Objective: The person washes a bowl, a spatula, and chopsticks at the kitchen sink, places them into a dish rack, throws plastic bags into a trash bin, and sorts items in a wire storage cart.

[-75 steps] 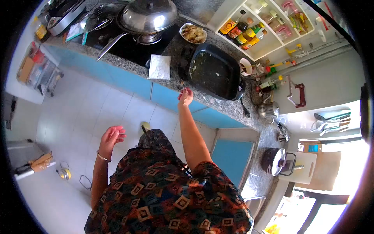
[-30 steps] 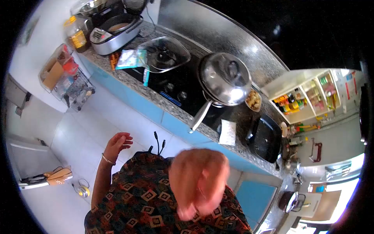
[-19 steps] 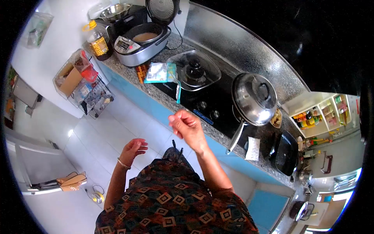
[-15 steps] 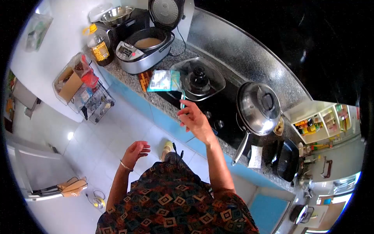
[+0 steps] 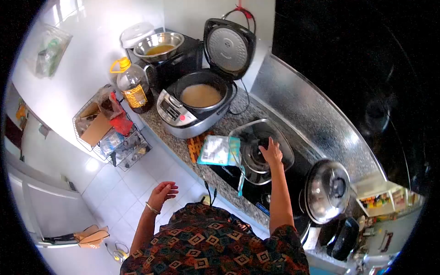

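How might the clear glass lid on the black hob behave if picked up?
The clear glass lid looks stiff but probably fragile, being glass. Broad and shallow, it may tip if lifted by one edge. Smooth and shiny, it could slip.

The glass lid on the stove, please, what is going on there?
The person's right hand is over the glass lid, fingers spread near its knob; whether they touch it, I cannot tell. The left hand is empty, held over the floor side. A white and teal packet lies at the lid's edge, and the rice cooker stands open with pale contents inside.
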A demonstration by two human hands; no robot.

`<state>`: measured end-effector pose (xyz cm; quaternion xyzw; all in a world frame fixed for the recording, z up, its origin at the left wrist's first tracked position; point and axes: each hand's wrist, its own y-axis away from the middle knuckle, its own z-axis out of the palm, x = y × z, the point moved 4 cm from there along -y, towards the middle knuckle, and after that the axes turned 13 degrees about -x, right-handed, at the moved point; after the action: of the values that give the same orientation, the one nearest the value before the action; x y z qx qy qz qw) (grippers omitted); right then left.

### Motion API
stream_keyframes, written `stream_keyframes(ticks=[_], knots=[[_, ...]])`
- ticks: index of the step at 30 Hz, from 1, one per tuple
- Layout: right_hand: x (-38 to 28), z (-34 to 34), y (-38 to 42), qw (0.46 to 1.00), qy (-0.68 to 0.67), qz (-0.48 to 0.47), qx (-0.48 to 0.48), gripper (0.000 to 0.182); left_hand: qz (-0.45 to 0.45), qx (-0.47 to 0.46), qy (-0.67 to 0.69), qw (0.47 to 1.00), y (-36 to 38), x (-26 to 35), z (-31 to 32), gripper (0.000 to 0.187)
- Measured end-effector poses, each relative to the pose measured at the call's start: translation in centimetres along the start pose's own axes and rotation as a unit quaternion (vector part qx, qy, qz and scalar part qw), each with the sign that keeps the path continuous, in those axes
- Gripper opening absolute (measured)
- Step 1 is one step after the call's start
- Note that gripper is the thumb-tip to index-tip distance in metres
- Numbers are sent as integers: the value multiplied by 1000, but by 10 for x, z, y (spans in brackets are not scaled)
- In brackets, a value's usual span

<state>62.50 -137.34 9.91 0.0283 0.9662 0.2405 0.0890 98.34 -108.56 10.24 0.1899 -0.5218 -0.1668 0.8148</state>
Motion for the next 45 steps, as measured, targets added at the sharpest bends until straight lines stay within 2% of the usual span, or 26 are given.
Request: stream_keyframes(ticks=[1,4,7,8,9,10,11,13,14,16,18,21,23,26,27,30,31,33,35,37,39,40,41,45], knots=[[-1,3,-5,999,33,5,27,69,-4,2,12,1000,-5,2,-6,29],[-11,7,-24,999,1,38,15,65,6,26,19,999,-10,9,-22,33],[-17,1,-31,998,-60,11,-31,64,-9,8,38,999,-20,3,-32,35],[-14,0,-21,995,-98,5,1,61,-28,-15,29,999,-30,7,-36,35],[-15,6,-20,997,-61,-2,36,59,-31,-6,29,999,-33,14,-40,33],[-30,1,-5,990,-128,-27,44,57,-33,2,28,999,-33,16,-44,32],[-43,-5,10,989,-135,-30,52,57,-44,-12,14,999,-41,22,-51,30],[-48,2,22,973,-132,-90,168,53,-75,-39,-29,996,-67,32,-66,33],[-62,-20,46,973,-187,-71,118,51,-86,-56,-25,994,-79,27,-74,33],[-71,-30,79,960,-228,-47,152,48,-122,-110,-46,985,-121,29,-89,35],[-67,-36,113,950,-261,-62,156,46,-173,-140,-85,971,-142,32,-88,34],[-49,-57,169,932,-300,-46,199,43,-171,-237,-102,951,-192,25,-77,33],[-33,-65,214,929,-299,-11,217,43,-157,-274,-92,944,-198,37,-45,31],[-9,-81,279,936,-267,99,209,45,-114,-316,-74,939,-206,42,3,32],[5,-77,295,935,-255,89,231,50,-110,-325,-67,937,-204,41,22,33],[45,-78,349,923,-232,185,244,46,-96,-318,-73,940,-194,35,74,34],[61,-77,366,916,-225,214,253,44,-87,-362,-34,927,-193,34,92,29],[97,-72,400,911,-210,236,267,42,-53,-365,-49,928,-180,27,124,26],[134,-59,431,902,-200,272,270,42,-30,-315,-30,948,-171,21,152,28],[172,-44,459,892,-209,282,285,43,7,-308,-47,950,-166,10,170,30],[211,-27,488,889,-217,307,261,42,0,-281,-17,960,-153,-1,182,33],[237,-26,504,879,-241,336,238,42,15,-319,-5,948,-147,-2,208,37],[264,-22,512,890,-203,336,230,42,21,-339,-15,940,-140,-3,226,37],[314,-8,530,889,-185,360,216,45,33,-315,-25,948,-119,6,247,39]])
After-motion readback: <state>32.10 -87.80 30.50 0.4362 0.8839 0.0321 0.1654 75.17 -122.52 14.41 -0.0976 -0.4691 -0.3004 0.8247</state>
